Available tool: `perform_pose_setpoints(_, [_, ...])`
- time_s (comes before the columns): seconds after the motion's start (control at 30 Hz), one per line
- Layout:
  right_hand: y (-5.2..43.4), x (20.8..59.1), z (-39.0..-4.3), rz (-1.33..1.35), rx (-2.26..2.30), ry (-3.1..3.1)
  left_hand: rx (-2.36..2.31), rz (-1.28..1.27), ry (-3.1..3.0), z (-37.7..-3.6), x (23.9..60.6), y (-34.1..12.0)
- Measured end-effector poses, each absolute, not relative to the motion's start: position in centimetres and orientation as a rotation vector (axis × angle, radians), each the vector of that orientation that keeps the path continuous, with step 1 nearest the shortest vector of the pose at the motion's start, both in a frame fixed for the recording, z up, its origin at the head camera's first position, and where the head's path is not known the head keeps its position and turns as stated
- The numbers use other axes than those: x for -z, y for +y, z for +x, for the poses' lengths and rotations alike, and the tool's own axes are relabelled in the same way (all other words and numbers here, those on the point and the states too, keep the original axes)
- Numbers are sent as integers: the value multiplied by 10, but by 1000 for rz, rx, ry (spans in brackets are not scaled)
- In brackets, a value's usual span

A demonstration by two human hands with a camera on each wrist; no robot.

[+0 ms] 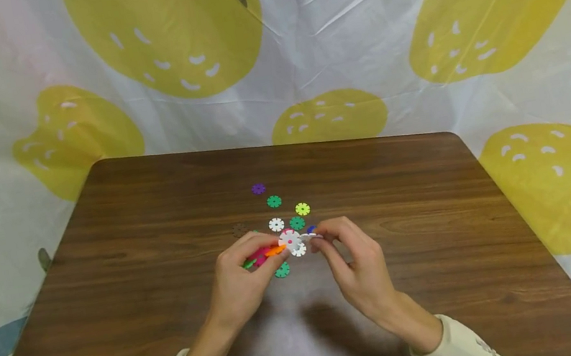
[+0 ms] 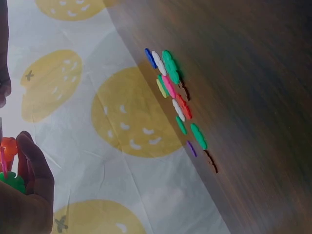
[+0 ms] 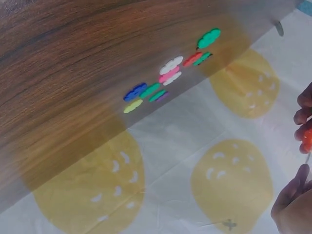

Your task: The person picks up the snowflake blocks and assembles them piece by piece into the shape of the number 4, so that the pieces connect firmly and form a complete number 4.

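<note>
- L hand (image 1: 240, 280): we pinch linked discs (image 1: 275, 250), above desk (image 1: 407, 195).
- R hand (image 1: 362, 269): we pinch white disc (image 1: 310, 236), approx. edge-on.
- Poss. risk: if we press off-angle, linked discs may pop apart.

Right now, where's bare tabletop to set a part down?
Left: between the brown disc and the table's left edge. Right: between the right hand and the table's right edge. Also a strip between the purple disc and the back edge. Crowded: the middle, with loose discs between and beyond the left hand and right hand.
</note>
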State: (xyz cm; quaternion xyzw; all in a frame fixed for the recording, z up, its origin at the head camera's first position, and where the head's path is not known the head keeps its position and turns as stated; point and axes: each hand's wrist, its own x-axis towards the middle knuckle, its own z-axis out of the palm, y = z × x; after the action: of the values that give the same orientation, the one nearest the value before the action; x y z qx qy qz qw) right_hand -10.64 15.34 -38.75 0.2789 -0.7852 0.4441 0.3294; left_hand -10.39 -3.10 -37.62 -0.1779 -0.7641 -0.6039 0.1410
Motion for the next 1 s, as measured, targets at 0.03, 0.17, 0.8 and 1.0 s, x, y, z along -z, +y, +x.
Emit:
perform_pose_setpoints(0.03, [154,387,-107,726,-1167,-2056,1747,-520,-2204,-104,376,-31])
perform_pose_setpoints(0.17, [154,388,-108,717,-1187,-2054,1753,-525,-2198,-104,376,-30])
perform_pose_setpoints(0.8, [154,390,-111,769,-1283,-2051,1785,-584,-2142,-103,372,-30])
perform_pose_setpoints(1.0, [154,389,-113,789,-1308,-2013,1838,-593,-2131,-103,373,-31])
